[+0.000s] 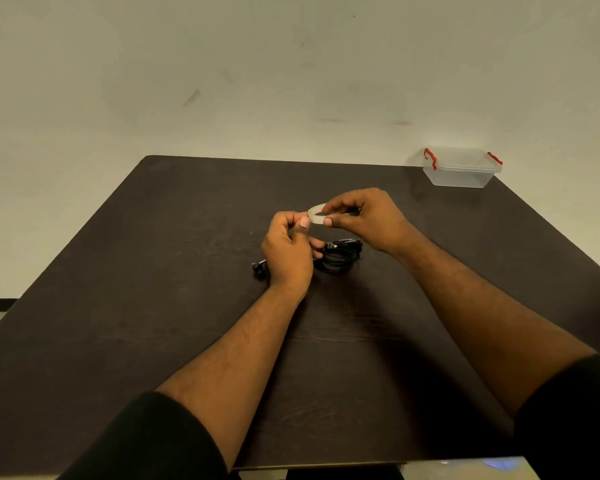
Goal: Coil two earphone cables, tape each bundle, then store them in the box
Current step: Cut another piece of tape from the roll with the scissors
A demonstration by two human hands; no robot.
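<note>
A small clear tape roll (316, 213) is held above the table's middle. My right hand (364, 218) grips the roll between thumb and fingers. My left hand (288, 249) pinches at the roll's left edge with thumb and forefinger, apparently at the tape's end. Below the hands a coiled black earphone cable (338, 258) lies on the dark table (153, 306). Another black earphone piece (260, 268) pokes out left of my left wrist; the rest of it is hidden by that hand. The clear box (461, 168) with red latches stands at the far right corner, lid on.
The table's near edge runs just in front of my black sleeves. A pale wall rises behind the table. The box sits close to the table's back right edge.
</note>
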